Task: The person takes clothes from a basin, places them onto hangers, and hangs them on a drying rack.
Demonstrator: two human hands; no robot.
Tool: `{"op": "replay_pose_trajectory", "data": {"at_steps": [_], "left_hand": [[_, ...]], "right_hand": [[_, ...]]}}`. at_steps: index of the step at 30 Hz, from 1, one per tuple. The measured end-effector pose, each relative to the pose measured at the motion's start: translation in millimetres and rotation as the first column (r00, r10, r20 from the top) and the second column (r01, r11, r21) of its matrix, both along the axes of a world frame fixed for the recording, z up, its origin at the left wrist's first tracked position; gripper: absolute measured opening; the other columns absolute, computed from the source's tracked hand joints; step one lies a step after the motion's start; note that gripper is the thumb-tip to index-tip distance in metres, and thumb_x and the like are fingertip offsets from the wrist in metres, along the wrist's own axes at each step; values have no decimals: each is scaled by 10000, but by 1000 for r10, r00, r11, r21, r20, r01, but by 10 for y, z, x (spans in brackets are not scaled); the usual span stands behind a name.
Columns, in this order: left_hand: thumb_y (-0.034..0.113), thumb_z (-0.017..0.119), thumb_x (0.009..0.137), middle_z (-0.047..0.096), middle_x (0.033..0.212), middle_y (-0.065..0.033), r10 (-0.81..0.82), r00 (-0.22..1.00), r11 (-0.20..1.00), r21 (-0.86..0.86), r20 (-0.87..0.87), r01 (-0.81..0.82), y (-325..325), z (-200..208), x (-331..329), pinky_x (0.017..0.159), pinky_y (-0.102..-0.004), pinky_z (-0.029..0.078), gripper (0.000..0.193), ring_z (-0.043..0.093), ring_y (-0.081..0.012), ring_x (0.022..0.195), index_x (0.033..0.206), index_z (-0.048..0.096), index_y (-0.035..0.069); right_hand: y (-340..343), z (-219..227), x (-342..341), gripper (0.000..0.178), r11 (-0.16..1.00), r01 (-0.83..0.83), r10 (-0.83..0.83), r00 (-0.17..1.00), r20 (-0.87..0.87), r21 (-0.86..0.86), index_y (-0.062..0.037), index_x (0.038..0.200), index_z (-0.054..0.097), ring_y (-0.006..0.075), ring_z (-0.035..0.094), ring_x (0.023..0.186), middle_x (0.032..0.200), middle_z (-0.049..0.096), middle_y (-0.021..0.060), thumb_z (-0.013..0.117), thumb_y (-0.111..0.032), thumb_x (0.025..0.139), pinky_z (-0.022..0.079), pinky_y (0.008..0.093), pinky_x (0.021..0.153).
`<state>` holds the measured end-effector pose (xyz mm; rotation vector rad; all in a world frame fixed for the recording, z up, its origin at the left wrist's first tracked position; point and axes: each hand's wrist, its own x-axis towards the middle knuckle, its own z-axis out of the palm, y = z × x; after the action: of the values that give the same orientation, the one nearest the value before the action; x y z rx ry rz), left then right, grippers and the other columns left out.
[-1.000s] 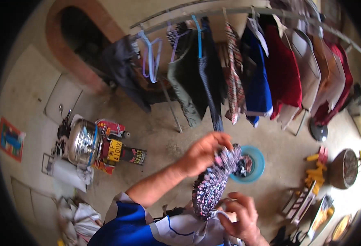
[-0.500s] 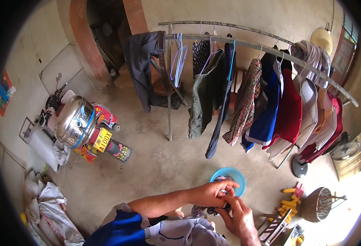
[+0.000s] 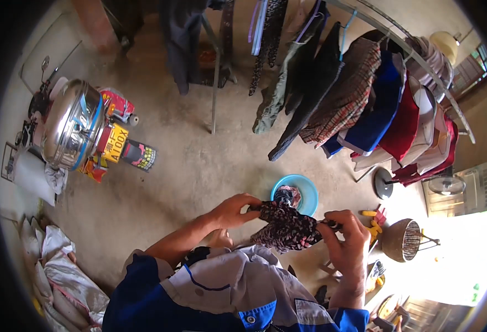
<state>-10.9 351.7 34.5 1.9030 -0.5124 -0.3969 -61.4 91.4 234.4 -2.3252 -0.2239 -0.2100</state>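
Note:
A dark garment with a small pink and white print is stretched between my two hands in front of my body. My left hand pinches its left end, and my right hand grips the bunched right end. Which kind of garment it is, I cannot tell from its crumpled shape. Just beyond it on the floor stands a light blue basin. Some dark and pinkish cloth lies in the basin, partly behind the held garment.
Clothes on hangers, among them a checked shirt, hang from a metal rack ahead to the right. A motorcycle carrying a shiny metal drum stands left. Sacks lie near left; a woven basket and yellow corn cobs sit right.
My hands were close together over the bunched dark cloth; they have moved apart, spreading the garment between them. The view has tipped lower, so the rack and basin appear higher up.

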Motion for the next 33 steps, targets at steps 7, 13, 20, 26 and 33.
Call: {"op": "replay_pose_trajectory", "data": {"at_steps": [7, 13, 20, 26, 33], "left_hand": [[322, 660, 931, 622, 1146, -120, 388, 807, 850, -166, -445, -500, 276, -623, 28, 860, -340, 501, 471, 599, -215, 1060, 1272, 557, 13], [243, 703, 873, 655, 1060, -128, 340, 651, 744, -230, -678, -628, 385, -605, 179, 737, -312, 527, 473, 635, -189, 910, 1244, 565, -17], [24, 558, 833, 692, 809, -73, 574, 784, 784, -116, -236, -609, 1106, -430, 634, 625, -288, 523, 213, 633, -131, 651, 1006, 680, 30], [12, 624, 816, 629, 762, -4, 606, 763, 791, -68, 226, -608, 1618, 567, 1021, 553, -242, 469, 174, 560, -68, 635, 983, 668, 27], [41, 664, 764, 667, 916, -123, 585, 730, 781, -5, 355, -624, 1755, 1044, 1098, 752, -331, 536, 175, 667, -233, 808, 936, 664, 12]], "right_hand": [[390, 24, 70, 198, 999, -39, 38, 999, -33, -23, -24, 934, 642, 216, 671, 717, 837, 667, 109, 759, -4, 776, 522, 294, 656], [616, -9, 96, 186, 993, -110, 108, 993, -37, -41, -29, 915, 644, 221, 674, 733, 839, 668, 109, 761, -3, 772, 523, 295, 660], [377, -380, 443, 140, 986, 137, -125, 985, -121, 96, 13, 869, 602, 142, 627, 664, 761, 661, 98, 706, -64, 817, 508, 272, 634], [261, -969, 843, 217, 991, 121, -99, 943, -318, 51, 37, 863, 588, 140, 636, 639, 728, 661, 111, 701, -146, 833, 509, 277, 609], [459, -1025, 1121, 262, 984, 73, -2, 913, -408, 160, 76, 953, 595, 147, 637, 634, 780, 682, 124, 650, -167, 868, 509, 280, 599]]}}
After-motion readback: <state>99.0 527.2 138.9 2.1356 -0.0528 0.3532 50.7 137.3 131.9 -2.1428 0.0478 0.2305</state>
